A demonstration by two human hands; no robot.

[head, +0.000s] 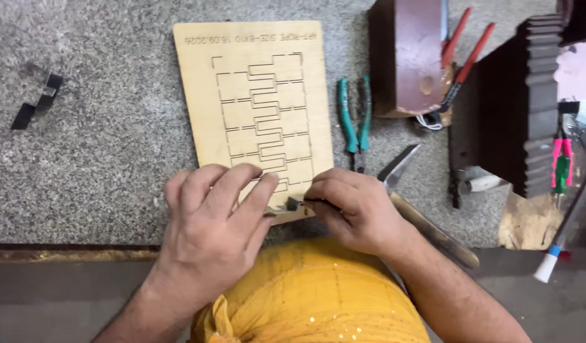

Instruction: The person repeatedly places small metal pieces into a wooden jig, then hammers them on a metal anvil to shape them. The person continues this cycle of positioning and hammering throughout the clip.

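Two bare hands meet at the near edge of a laser-cut plywood board [258,108] lying flat on a grey speckled stone bench [96,140], head view only. Left hand [210,222] lies palm down w/ fingers curled over the board's bottom edge, thumb and forefinger pinched on a thin bright metal strip [275,210] that pokes out toward the right hand; right hand [350,213] is closed, fingertips nipping a small dark piece [293,204] at the strip's tip, right at the board's lower edge. Strip looks like thin steel: prob. light, stiff along its length but springy, edge maybe sharp, so best held by the flat faces close to the working end, approx. as both hands do now. Board looks light, rigid, a bit brittle around the slots cut in a stepped pattern, so safer pressed down flat than lifted by a corner. Just right of the board lie green-handled pliers [355,121], then a steel blade [400,166] w/ a long wooden handle running under the right forearm. Red-handled pliers [461,60] lean beside a dark wooden block [410,54]; a dark ribbed block [538,101] stands farther right. No real containers in view, nothing holding contents that I can make out. Far left on the bench, well apart, sits a bent black metal strip [37,101]. Yellow cloth [312,292] lies below the hands
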